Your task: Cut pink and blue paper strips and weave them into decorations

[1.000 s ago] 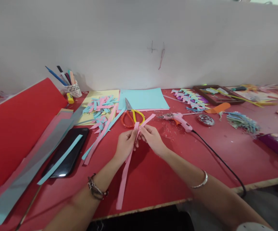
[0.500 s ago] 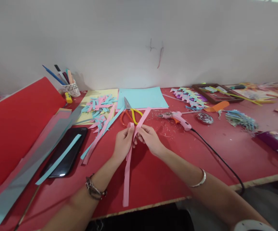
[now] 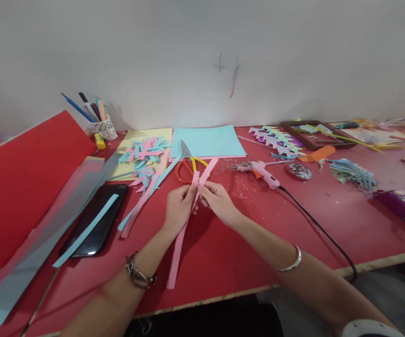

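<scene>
My left hand (image 3: 180,207) and my right hand (image 3: 219,201) meet over the middle of the red table, each pinching pink paper strips (image 3: 177,259). One long end hangs down toward the table's front edge. Two shorter ends stick up above my fingertips, spread in a V. Whether this is one folded strip or two, I cannot tell, since my fingers cover the crossing. Just beyond my hands lie scissors (image 3: 193,166) with red and yellow handles, their blades pointing at a light blue sheet (image 3: 209,142).
At left are a black phone (image 3: 99,234) with a blue strip on it, cut paper pieces (image 3: 146,152) and a pen cup (image 3: 106,128). To the right, a pink glue gun (image 3: 263,173) trails a black cord (image 3: 314,224). Beyond it sit a paper braid (image 3: 278,140) and a brown frame (image 3: 343,142).
The lower end of the pink strip has swung to the left. Its short left end stands higher above my fingers, and my fingertips have come closer together.
</scene>
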`<move>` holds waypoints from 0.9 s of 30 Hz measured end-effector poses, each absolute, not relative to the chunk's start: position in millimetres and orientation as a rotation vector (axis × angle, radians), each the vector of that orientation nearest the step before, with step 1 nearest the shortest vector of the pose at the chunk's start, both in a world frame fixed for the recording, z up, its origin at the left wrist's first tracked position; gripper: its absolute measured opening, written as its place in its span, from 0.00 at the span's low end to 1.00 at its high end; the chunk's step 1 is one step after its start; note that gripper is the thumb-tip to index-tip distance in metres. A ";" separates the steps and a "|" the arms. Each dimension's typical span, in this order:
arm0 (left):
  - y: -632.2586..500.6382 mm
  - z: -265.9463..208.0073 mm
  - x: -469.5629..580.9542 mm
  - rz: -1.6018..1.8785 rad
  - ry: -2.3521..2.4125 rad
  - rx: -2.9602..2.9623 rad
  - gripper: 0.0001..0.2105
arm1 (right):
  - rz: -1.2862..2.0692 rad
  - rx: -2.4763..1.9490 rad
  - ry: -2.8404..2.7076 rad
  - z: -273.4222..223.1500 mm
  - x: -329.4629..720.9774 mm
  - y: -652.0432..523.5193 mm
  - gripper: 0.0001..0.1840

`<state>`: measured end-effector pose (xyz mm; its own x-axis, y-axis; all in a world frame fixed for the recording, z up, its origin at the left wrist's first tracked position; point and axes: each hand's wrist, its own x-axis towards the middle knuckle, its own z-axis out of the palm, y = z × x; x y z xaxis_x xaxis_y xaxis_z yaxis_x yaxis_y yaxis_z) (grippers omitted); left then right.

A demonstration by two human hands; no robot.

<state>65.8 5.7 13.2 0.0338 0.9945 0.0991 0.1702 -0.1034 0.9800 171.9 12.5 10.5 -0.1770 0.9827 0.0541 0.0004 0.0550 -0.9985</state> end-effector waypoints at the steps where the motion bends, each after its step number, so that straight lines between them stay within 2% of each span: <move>1: 5.3 13.6 66.0 1.182 1.275 1.416 0.18 | 1.302 -1.084 -1.359 10.4 172.0 12.8 0.16; 10: 4.1 16.3 66.7 1.202 1.292 1.338 0.19 | 1.364 -1.094 -1.267 11.5 168.2 10.6 0.14; 17: 6.1 9.4 65.9 1.113 1.245 1.424 0.18 | 1.256 -1.098 -1.273 12.7 169.8 11.0 0.15; 27: 3.6 14.3 67.6 1.172 1.285 1.302 0.21 | 1.354 -1.118 -1.271 10.5 168.6 11.8 0.13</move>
<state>67.6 3.6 14.3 -0.0035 0.9998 0.0185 0.1105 -0.0180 0.9937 168.6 11.8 10.5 -0.1469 0.9890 -0.0183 -0.0440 -0.0250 -0.9987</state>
